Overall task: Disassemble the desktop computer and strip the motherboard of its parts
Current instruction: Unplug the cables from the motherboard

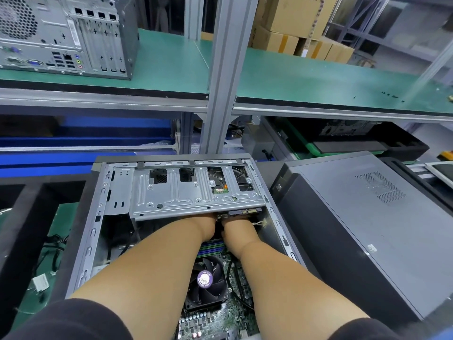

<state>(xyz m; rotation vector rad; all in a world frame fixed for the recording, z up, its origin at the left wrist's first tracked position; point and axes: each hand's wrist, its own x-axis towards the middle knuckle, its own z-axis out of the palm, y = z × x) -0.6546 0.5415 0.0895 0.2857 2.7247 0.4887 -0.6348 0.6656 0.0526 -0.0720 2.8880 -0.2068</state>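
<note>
Hands went deep on this one, both reaching toward twelve o'clock inside the open computer case [98, 217], which lay on its side on the bench, lid off. Left hand [204, 223] first: its fingers had vanished under the metal drive cage [196, 192], so whether they gripped anything could not be told. Right hand [239, 229], just beside it at three o'clock, same story, fingers hidden below the drive's connector edge [241, 213]. That edge poked out from under the cage with no cable plugged in that I could see.

Nearer the person, at six o'clock, the motherboard [215, 320] sat in the case floor with its CPU fan [206, 282] and memory sticks [212, 249] between the forearms.

Handling call: the cage looked stiff, sharp-edged sheet steel; the drive probably dense and knock-sensitive, best held by its side rails. A closed tower [362, 231] lay at three o'clock.
</note>
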